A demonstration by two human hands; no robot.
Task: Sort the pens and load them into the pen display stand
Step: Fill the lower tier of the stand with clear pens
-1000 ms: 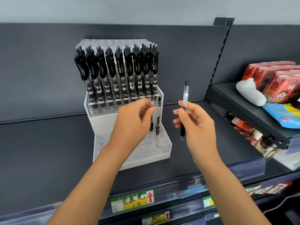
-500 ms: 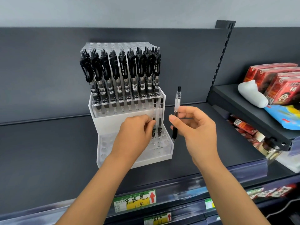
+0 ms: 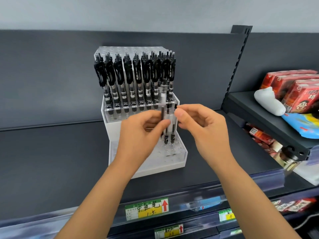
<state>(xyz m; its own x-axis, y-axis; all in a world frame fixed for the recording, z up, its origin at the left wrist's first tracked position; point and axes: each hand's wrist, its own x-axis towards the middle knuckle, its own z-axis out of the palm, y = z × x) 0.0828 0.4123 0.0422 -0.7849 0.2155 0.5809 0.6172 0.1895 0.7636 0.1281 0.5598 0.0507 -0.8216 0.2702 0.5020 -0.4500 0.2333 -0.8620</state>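
A white and clear tiered pen display stand (image 3: 172,165) sits on the dark shelf. Its upper tier holds several black-clip pens (image 3: 138,78). Two clear pens (image 3: 170,130) stand in holes at the right of the lower tier. My left hand (image 3: 145,133) pinches a third clear pen (image 3: 163,99), upright and blurred, just left of those two and above the lower tier. My right hand (image 3: 203,128) hovers right of the standing pens, its fingers loosely curled. Its thumb tip is beside their tops, and I see nothing held in it.
The stand is on a dark grey shelf (image 3: 51,152) with a grey back panel. A second shelf (image 3: 269,121) at the right carries red cartons (image 3: 293,87), a white bag (image 3: 269,100) and a blue packet. Price labels (image 3: 146,208) line the front edge.
The pen went from my right hand, held right of the stand, leftward into my left hand's pinch over the lower tier. My right hand let go. The view moved closer.
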